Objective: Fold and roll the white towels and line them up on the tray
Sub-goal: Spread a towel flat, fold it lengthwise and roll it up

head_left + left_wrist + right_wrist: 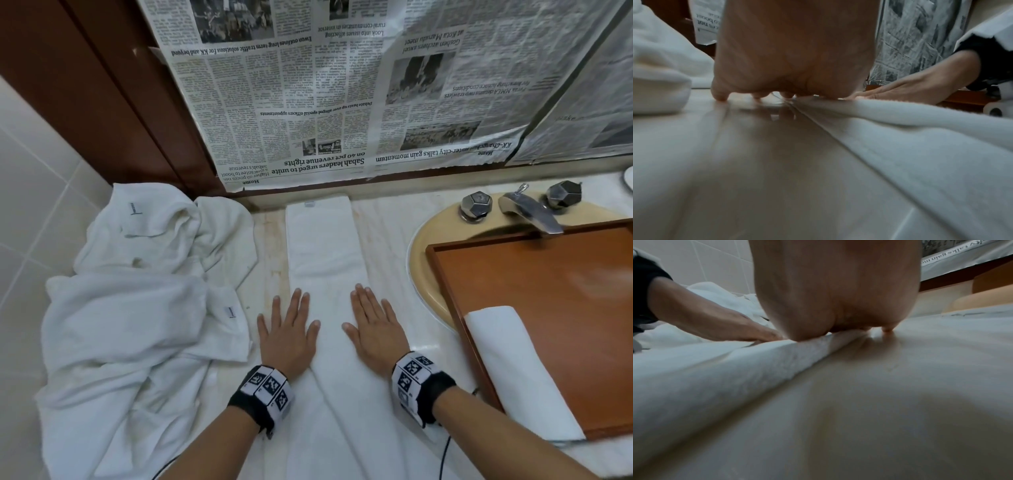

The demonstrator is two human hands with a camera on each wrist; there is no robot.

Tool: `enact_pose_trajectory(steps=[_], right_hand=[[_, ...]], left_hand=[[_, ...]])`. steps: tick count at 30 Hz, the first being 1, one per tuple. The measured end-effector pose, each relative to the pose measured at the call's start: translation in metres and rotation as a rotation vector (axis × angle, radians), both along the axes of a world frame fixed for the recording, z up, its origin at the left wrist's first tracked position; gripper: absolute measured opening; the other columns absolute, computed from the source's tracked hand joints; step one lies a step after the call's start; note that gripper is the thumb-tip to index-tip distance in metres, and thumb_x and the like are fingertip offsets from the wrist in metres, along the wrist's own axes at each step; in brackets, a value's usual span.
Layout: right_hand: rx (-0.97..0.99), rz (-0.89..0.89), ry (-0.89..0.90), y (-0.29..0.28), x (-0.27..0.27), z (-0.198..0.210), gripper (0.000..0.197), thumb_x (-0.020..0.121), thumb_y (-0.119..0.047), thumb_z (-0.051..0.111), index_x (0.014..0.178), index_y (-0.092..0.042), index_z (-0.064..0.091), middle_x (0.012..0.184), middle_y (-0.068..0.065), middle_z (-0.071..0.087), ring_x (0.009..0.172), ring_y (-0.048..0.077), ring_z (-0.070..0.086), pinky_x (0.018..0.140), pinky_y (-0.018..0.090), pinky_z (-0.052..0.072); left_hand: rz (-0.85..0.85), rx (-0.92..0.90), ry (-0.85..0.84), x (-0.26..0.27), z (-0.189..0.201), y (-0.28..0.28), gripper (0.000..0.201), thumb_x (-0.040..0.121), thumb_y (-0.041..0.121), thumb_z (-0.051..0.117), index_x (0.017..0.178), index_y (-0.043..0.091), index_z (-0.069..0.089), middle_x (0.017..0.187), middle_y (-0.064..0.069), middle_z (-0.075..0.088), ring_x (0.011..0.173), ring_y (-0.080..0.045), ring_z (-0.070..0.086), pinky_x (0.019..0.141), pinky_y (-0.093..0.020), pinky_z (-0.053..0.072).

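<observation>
A white towel (pixel 325 253), folded into a long narrow strip, lies on the marble counter and runs from the back wall toward me. My left hand (pixel 291 329) lies flat with straight, spread fingers on the strip's left edge. My right hand (pixel 373 325) lies flat on its right edge. In the left wrist view my left hand (pixel 793 65) presses down beside the towel's edge (pixel 900 123). In the right wrist view my right hand (pixel 836 296) rests on the towel's fold (pixel 777 356). One rolled towel (pixel 513 370) lies at the left end of the wooden tray (pixel 565 284).
A heap of loose white towels (pixel 137 308) covers the counter at the left. The tray sits over a beige sink (pixel 428 260) with chrome taps (pixel 527 209). Newspaper (pixel 342 85) covers the wall behind. White tiles (pixel 30 192) line the left wall.
</observation>
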State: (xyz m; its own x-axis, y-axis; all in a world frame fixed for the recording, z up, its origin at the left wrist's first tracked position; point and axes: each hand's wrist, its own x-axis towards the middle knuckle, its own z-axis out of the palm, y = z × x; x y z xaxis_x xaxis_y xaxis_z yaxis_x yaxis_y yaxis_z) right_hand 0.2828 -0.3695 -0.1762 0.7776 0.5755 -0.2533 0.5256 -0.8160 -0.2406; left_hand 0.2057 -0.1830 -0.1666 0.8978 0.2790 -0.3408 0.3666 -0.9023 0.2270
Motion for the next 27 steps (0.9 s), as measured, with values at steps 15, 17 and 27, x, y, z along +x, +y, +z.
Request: enact_pose_trajectory(steps=[15, 17, 27], right_hand=[[-0.084, 0.021, 0.083, 0.029, 0.098, 0.015, 0.066, 0.105, -0.046, 0.017, 0.157, -0.011, -0.006, 0.165, 0.003, -0.012, 0.151, 0.015, -0.011, 0.122, 0.041, -0.002], [-0.022, 0.027, 0.088, 0.027, 0.085, 0.023, 0.067, 0.104, -0.047, 0.019, 0.157, -0.009, 0.005, 0.165, 0.006, -0.003, 0.152, 0.019, -0.001, 0.122, 0.042, 0.004], [0.031, -0.064, 0.013, -0.013, -0.026, 0.041, 0.034, 0.099, -0.037, 0.043, 0.121, -0.013, 0.056, 0.121, 0.005, 0.052, 0.11, 0.026, 0.05, 0.087, 0.038, 0.04]], left_hand=[[0.043, -0.039, -0.005, 0.085, 0.005, 0.022, 0.061, 0.103, 0.055, 0.016, 0.158, 0.037, -0.002, 0.165, 0.02, -0.005, 0.153, -0.025, -0.01, 0.118, -0.061, -0.005], [0.034, -0.125, -0.122, 0.074, 0.007, 0.024, 0.054, 0.104, 0.049, 0.023, 0.156, 0.035, 0.023, 0.164, 0.016, 0.016, 0.152, -0.024, 0.008, 0.12, -0.059, 0.006], [-0.186, -0.181, -0.258, 0.012, 0.013, 0.015, 0.033, 0.099, 0.028, 0.053, 0.131, 0.029, 0.063, 0.134, 0.005, 0.055, 0.12, -0.026, 0.044, 0.087, -0.039, 0.044]])
